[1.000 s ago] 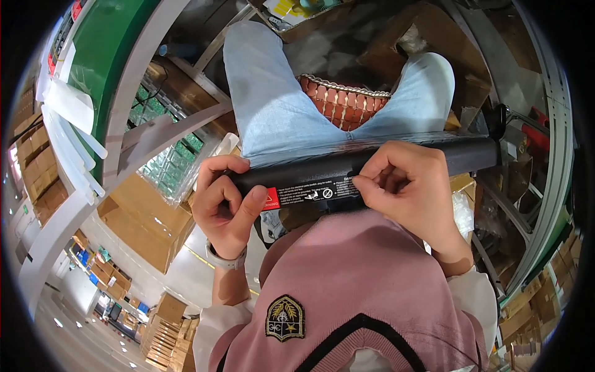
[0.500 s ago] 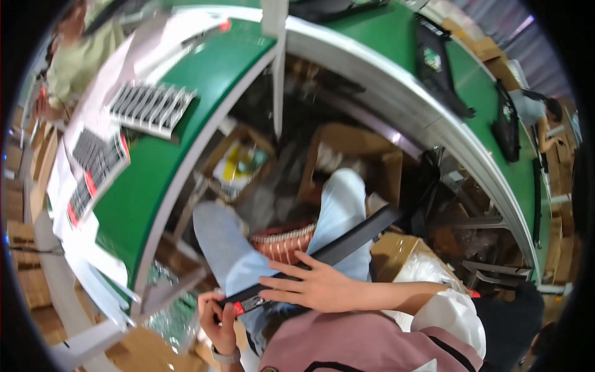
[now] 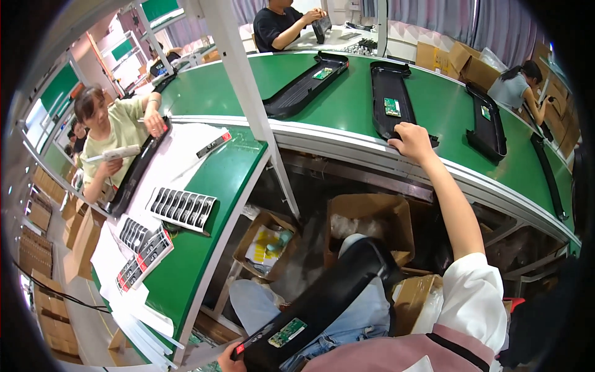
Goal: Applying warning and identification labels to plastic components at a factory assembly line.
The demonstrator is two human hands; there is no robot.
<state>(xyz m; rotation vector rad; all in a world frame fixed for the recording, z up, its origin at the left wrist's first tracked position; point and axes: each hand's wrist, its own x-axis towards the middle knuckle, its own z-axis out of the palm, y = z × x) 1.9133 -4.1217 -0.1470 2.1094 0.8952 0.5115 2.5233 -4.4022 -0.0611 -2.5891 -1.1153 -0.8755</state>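
A long black plastic housing [image 3: 334, 291] lies slantwise over my lap, its hollow side up. Inside it, near the lower end, sits a green circuit board [image 3: 287, 333]. My left hand [image 3: 230, 358] is closed on that lower end, beside a small red-and-black label; part of the hand is hidden. Reaching over the green bench [image 3: 347, 115], my right hand [image 3: 411, 140] has its fingers curled over the near end of a second black housing [image 3: 387, 80]. That one lies flat, with its own circuit board [image 3: 392, 106].
More black housings [image 3: 307, 90] [image 3: 485, 127] lie along the bench. A white post [image 3: 238, 68] rises at the corner. Label sheets [image 3: 181, 208] cover the left table, where a co-worker [image 3: 114, 133] handles another housing. Open cardboard boxes [image 3: 372, 204] stand below.
My right hand has left the housing on my lap and reached up to the bench. That housing has turned from edge-on to hollow side up. The view has tilted upward.
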